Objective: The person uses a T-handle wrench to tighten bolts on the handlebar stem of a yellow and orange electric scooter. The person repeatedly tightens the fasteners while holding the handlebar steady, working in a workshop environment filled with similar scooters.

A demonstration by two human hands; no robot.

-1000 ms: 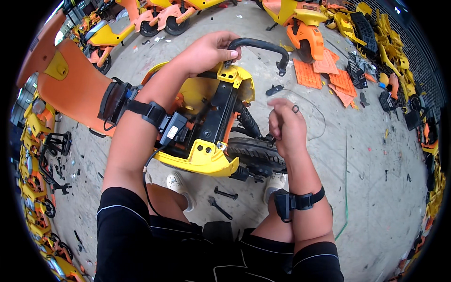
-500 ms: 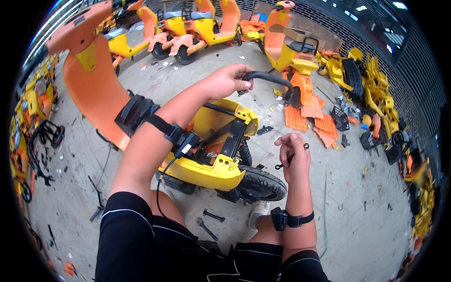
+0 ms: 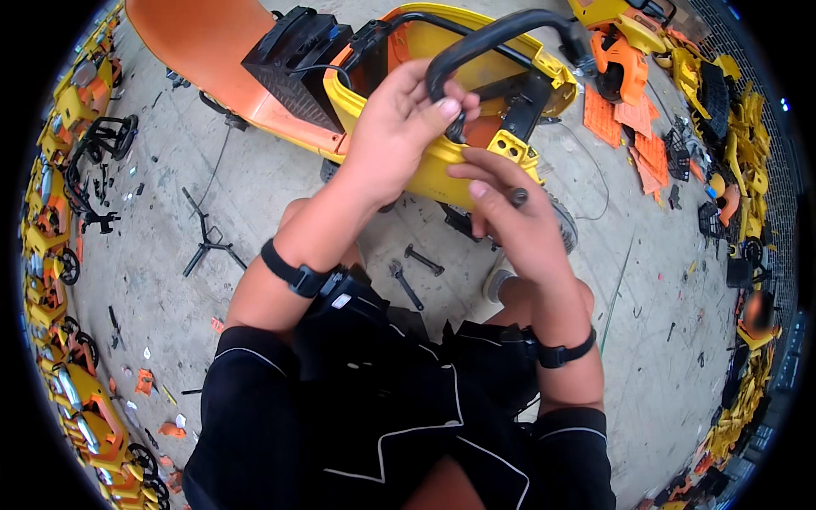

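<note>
My left hand (image 3: pixel 399 127) is closed round one end of a black, U-shaped grab rail (image 3: pixel 501 30). The rail is raised above the open rear body of a yellow and orange scooter (image 3: pixel 433 174). Close below the rail's held end is my right hand (image 3: pixel 523 212), fingers curled and thumb bent in. A small dark metal tool (image 3: pixel 517 197) is held there, with one end standing out past the thumb; most of it is hidden by the hand. Next to my right wrist lies the scooter's rear wheel (image 3: pixel 563 225), partly covered.
On the floor between my legs lie an adjustable wrench (image 3: pixel 406 286) and a black bolt-like rod (image 3: pixel 424 260). A black forked metal part (image 3: pixel 208 242) rests to the left. Orange panels (image 3: pixel 603 115) and yellow body parts (image 3: pixel 731 161) are heaped at the right.
My view has tipped downward. My left hand has brought the grab rail nearer to me, and my right hand has come up beside its end. The dark tool stays in my right hand.
</note>
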